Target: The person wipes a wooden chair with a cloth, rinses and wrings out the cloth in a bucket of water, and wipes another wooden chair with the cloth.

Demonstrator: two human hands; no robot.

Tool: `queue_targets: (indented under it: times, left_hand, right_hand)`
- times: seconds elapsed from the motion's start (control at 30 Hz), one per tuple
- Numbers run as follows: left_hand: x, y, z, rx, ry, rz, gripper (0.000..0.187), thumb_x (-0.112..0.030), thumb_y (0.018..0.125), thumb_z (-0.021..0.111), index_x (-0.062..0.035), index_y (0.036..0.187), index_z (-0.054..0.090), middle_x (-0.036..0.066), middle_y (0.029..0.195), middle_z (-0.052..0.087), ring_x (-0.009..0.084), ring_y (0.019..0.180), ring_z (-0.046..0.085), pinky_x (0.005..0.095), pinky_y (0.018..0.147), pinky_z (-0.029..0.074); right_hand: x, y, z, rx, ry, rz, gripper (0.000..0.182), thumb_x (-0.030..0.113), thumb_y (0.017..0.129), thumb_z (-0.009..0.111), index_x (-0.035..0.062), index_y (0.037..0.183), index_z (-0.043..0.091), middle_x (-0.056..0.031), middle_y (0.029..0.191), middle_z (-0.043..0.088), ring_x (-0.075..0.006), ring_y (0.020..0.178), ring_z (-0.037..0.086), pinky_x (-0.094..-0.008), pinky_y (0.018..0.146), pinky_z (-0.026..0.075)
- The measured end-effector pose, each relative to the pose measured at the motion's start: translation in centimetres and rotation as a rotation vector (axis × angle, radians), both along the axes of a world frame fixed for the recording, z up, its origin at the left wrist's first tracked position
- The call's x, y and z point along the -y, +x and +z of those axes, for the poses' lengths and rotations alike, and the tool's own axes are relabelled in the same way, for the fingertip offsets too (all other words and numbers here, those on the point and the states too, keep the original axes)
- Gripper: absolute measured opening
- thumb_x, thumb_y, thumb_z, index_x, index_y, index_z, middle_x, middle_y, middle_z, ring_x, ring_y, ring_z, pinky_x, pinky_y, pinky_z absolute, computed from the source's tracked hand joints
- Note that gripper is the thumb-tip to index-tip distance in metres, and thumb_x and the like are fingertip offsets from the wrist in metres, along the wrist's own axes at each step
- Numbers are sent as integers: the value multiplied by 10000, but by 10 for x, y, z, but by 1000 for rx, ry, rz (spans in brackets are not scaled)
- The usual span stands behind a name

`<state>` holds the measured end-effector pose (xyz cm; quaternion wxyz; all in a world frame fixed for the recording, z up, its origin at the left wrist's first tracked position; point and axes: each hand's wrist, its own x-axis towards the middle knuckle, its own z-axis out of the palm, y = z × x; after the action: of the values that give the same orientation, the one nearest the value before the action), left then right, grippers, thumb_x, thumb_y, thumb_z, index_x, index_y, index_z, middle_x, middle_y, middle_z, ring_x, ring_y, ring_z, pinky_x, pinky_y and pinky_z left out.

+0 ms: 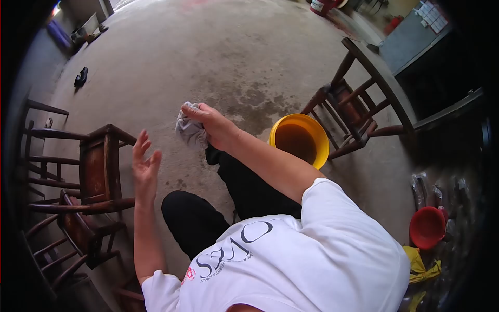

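Observation:
My right hand (213,125) is closed around a crumpled greyish cloth (192,130), held out in front of me over the floor. To the left, my left hand (146,169) is raised with its fingers apart and nothing in it. It is nearest to a dark wooden chair (99,169) with a reddish-brown seat, without clear contact. Beyond my right forearm stands a yellow bucket (325,138) holding brownish water.
Another wooden chair (353,104) stands right behind the bucket. More chairs (78,223) crowd the left side. Wet patches mark the concrete floor (156,47). A red basin (427,228) and a yellow bag (421,268) lie lower right; black shoes (81,77) sit far left.

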<state>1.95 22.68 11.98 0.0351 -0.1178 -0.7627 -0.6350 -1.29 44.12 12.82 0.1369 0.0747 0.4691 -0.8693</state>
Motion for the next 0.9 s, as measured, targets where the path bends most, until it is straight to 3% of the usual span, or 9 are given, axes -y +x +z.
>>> queue_targets:
  times: [0.1, 0.23, 0.33, 0.47, 0.53, 0.6, 0.67, 0.8, 0.9]
  left_hand:
    - [-58, -5, 18, -43, -11, -203, 563, -320, 838, 628, -142, 1327, 415, 74, 1287, 446, 180, 1160, 432, 314, 925, 403]
    - [-73, 3, 19, 129, 106, -409, 551, -296, 829, 645, -105, 1303, 438, 75, 1243, 493, 170, 1097, 495, 284, 861, 447]
    - [-51, 15, 18, 236, 45, -398, 486, -296, 834, 641, -92, 1250, 498, 70, 1163, 557, 166, 991, 565, 278, 814, 468]
    - [-8, 29, 102, -104, -63, -278, 396, -319, 857, 600, -80, 1171, 566, 93, 1071, 611, 175, 929, 605, 280, 769, 485]
    - [17, 35, 169, -330, -128, -156, 416, -352, 879, 544, -73, 1188, 543, 125, 1110, 594, 218, 982, 596, 340, 851, 469]
    - [55, 37, 245, -447, 161, -417, 468, -303, 912, 464, 14, 1256, 437, 146, 1300, 455, 263, 1183, 456, 399, 1015, 322]
    - [18, 92, 318, -873, -1, -110, 743, -604, 839, 420, -240, 1424, 142, 247, 1427, 179, 462, 1300, 167, 580, 1066, 109]
    - [25, 103, 317, -900, 24, -63, 735, -599, 839, 422, -239, 1418, 149, 243, 1422, 185, 458, 1297, 172, 578, 1065, 112]
    - [24, 109, 316, -917, 67, -44, 727, -595, 839, 425, -238, 1413, 156, 240, 1417, 192, 453, 1294, 176, 576, 1065, 114]
  right_hand:
    - [-24, 22, 13, -137, -6, 99, 383, 269, 823, 631, 24, 1084, 493, -71, 969, 572, -141, 897, 575, -300, 743, 489]
    - [-106, 47, 10, -25, 164, -214, 321, 334, 867, 577, 43, 1002, 577, -51, 903, 616, -133, 814, 607, -271, 729, 478]
    - [-194, 65, -67, 25, 797, -487, 321, 353, 891, 540, 40, 919, 606, -31, 798, 617, -114, 729, 598, -256, 642, 468]
    - [-271, 126, -165, 429, 579, -560, 274, 326, 870, 565, 78, 981, 601, -45, 797, 637, -165, 622, 620, -316, 532, 501]
    - [-265, 144, -144, 723, 864, -547, 464, 350, 859, 571, 138, 1259, 466, -95, 1047, 587, -187, 721, 608, -318, 531, 480]
    - [-271, 140, -130, 676, 901, -494, 511, 350, 859, 568, 127, 1295, 423, -98, 1077, 565, -181, 725, 596, -305, 541, 480]
    - [-275, 133, -107, 575, 922, -400, 494, 326, 861, 566, 90, 1275, 433, -86, 1051, 553, -159, 714, 577, -272, 556, 479]
    - [-280, 101, -42, 344, 931, -329, 354, 276, 854, 583, 68, 1137, 546, -48, 935, 572, -128, 697, 569, -257, 564, 481]
    - [-299, 90, -6, -40, 1454, -513, 332, 234, 819, 616, 23, 1072, 574, -85, 895, 578, -158, 715, 581, -289, 616, 488]
